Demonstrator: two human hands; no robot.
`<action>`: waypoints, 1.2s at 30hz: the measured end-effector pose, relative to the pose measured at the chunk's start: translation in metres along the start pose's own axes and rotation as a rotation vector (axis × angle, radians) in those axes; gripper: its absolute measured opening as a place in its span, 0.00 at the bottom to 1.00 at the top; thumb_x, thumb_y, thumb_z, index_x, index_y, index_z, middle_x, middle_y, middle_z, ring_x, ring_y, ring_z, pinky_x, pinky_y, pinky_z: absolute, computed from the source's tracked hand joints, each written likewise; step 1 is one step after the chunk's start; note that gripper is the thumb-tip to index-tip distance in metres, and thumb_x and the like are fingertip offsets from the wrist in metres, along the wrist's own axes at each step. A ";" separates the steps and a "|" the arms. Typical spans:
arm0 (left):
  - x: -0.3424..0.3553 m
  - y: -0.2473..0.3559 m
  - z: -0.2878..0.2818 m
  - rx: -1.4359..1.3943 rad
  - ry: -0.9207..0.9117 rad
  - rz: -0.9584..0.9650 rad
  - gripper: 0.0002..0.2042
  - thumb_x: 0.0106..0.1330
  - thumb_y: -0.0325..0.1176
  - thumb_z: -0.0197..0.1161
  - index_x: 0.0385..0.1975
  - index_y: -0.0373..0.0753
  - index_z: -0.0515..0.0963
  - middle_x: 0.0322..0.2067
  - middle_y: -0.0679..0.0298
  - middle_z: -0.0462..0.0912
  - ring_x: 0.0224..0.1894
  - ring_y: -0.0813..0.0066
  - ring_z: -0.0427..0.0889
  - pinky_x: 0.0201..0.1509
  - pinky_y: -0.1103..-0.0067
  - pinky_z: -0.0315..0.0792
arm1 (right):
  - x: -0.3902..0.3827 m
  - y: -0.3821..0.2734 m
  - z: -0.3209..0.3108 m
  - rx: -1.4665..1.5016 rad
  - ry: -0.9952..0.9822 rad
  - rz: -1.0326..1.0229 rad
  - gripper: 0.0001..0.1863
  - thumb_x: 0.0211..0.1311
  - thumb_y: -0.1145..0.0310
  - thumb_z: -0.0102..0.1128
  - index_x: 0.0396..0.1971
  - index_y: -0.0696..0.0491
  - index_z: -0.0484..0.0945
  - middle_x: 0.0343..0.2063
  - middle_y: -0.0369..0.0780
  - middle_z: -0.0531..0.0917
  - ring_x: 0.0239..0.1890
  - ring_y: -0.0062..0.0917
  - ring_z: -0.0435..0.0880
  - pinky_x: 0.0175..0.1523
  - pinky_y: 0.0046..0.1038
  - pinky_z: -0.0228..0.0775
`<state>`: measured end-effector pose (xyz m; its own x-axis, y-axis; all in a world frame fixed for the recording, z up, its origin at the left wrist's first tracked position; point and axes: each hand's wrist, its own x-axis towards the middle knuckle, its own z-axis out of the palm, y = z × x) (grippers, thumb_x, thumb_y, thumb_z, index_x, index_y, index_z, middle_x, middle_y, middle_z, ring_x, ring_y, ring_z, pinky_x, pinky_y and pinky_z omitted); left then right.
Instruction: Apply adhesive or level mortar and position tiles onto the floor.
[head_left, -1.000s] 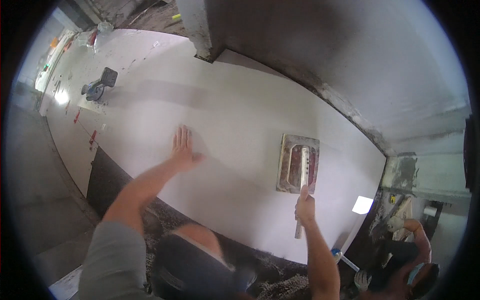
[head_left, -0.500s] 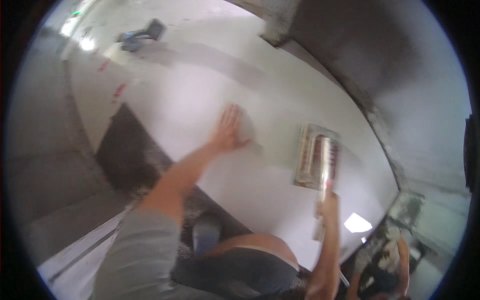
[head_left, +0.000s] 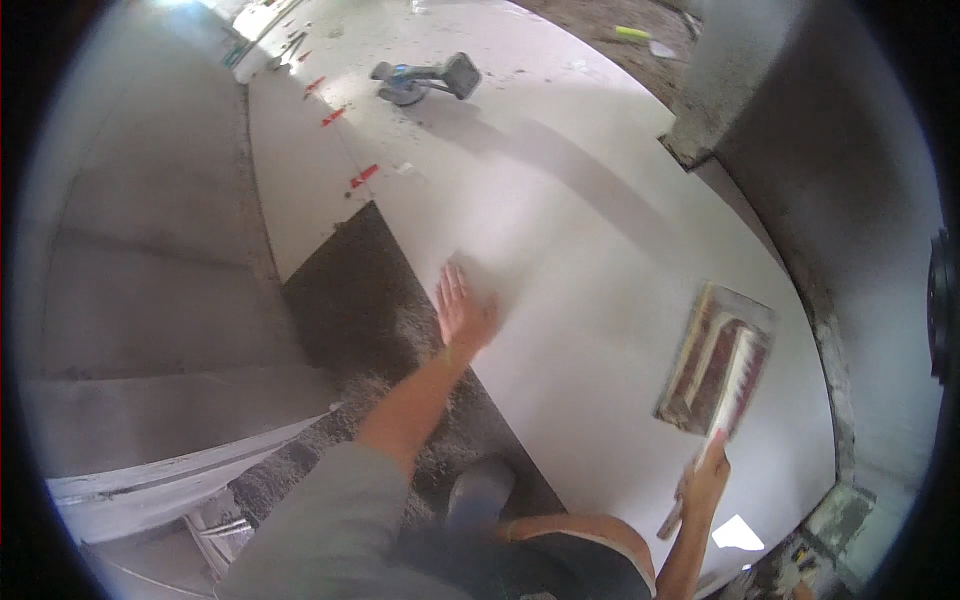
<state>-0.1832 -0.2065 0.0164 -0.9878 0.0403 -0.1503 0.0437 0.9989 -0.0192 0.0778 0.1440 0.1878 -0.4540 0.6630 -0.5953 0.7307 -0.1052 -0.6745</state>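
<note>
My left hand lies flat, fingers stretched, on a large glossy white tile, close to its left edge. Beside that edge runs dark, rough floor. My right hand is wrapped round the pale handle of a flat rectangular trowel, whose dirty plate is over the right part of the tile. Along the plate, the pale part has a toothed-looking edge. I cannot tell whether the plate touches the tile.
Farther off, a blue and grey power tool with a round base stands on the white tiles. Several red wedges line a joint. A concrete pillar and a wall border the right. Grey panels bound the left.
The view has shifted. My left hand is now nearer the tile's left edge, still flat. My right hand keeps the trowel, tilted more. Another person at lower right is now mostly out of view.
</note>
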 end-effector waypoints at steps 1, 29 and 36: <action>-0.001 0.003 0.003 0.016 -0.014 -0.109 0.44 0.72 0.58 0.45 0.75 0.27 0.44 0.78 0.45 0.37 0.80 0.53 0.33 0.82 0.64 0.32 | -0.011 0.008 0.002 -0.019 0.064 -0.111 0.30 0.78 0.44 0.41 0.25 0.56 0.71 0.14 0.35 0.69 0.09 0.21 0.66 0.13 0.28 0.59; 0.018 0.000 0.003 -0.074 0.039 0.200 0.46 0.72 0.60 0.45 0.73 0.21 0.44 0.76 0.37 0.37 0.79 0.44 0.32 0.81 0.60 0.32 | -0.036 0.075 0.072 -0.392 0.134 -0.423 0.27 0.78 0.48 0.42 0.24 0.54 0.70 0.16 0.34 0.70 0.19 0.18 0.71 0.24 0.26 0.64; 0.010 -0.033 0.023 -0.055 0.071 0.094 0.42 0.73 0.57 0.44 0.74 0.27 0.46 0.77 0.44 0.39 0.80 0.52 0.35 0.82 0.63 0.34 | -0.030 -0.043 0.107 -0.186 -0.350 0.130 0.29 0.77 0.43 0.43 0.23 0.53 0.70 0.15 0.33 0.67 0.15 0.14 0.67 0.18 0.22 0.58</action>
<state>-0.1913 -0.2396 -0.0072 -0.9880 0.1335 -0.0783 0.1301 0.9904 0.0464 0.0058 0.0493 0.1881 -0.4743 0.3576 -0.8045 0.8586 -0.0140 -0.5125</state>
